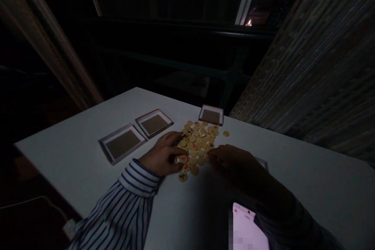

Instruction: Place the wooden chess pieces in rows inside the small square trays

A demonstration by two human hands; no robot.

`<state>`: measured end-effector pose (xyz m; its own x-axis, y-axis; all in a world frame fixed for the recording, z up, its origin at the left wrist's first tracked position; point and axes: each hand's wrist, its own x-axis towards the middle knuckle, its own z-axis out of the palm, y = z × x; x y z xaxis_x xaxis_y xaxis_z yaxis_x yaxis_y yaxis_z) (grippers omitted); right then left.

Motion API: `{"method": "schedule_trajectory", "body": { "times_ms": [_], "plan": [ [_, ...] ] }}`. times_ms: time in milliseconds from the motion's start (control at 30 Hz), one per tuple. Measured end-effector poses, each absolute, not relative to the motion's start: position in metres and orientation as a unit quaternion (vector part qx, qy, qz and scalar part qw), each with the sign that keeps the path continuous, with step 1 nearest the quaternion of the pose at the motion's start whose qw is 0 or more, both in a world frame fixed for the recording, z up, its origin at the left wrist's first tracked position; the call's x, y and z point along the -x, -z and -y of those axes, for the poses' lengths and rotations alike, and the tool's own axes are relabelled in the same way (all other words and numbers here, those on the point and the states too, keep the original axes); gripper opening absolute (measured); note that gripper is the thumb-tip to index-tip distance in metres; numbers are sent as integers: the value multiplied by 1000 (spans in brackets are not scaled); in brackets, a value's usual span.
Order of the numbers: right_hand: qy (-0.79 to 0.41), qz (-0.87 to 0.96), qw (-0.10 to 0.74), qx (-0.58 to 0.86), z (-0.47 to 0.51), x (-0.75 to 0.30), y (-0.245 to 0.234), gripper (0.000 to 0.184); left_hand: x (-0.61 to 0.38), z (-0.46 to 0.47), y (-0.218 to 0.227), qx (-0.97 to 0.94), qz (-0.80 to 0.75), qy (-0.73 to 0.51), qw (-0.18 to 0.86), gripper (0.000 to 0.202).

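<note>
A heap of round, pale wooden Chinese chess pieces lies on the white table, some showing red or black characters and others blank side up. My left hand, in a blue-striped cuff, rests along the heap's left edge. Its fingers and thumb are apart and touch several pieces. On the opposite side, my right hand is in deep shadow, its fingers stretched out against the right edge of the heap. The undersides of its fingers are hidden. One chess piece lies apart at the right.
Two shallow open boxes, a grey-rimmed one and a brown-rimmed one, lie left of the heap. Another brown-rimmed box is near the table's far edge. A lit phone is at the near side, beside my right forearm.
</note>
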<state>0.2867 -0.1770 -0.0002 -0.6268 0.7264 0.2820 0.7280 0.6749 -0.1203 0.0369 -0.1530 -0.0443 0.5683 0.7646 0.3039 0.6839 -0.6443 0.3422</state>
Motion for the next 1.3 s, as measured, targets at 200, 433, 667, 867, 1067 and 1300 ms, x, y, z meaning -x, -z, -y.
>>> {"method": "schedule_trajectory", "body": {
  "times_ms": [200,433,667,867,1067,1300],
  "plan": [
    [6,905,175,388,179,-286,4,18,-37,152,47,-882,-412,-208,93,32],
    [12,913,193,359,177,-291,14,21,-37,152,51,-884,-409,-205,92,32],
    [10,914,176,366,181,-291,11,21,-38,149,54,-888,-399,-208,93,28],
    [9,910,171,377,181,-291,8,21,-40,150,52,-884,-388,-242,97,24],
    [4,907,145,394,180,-289,1,19,-40,148,46,-861,-392,-314,76,24],
    [34,902,166,397,183,-292,-2,18,-43,147,44,-833,-401,-377,56,25]
  ]
}}
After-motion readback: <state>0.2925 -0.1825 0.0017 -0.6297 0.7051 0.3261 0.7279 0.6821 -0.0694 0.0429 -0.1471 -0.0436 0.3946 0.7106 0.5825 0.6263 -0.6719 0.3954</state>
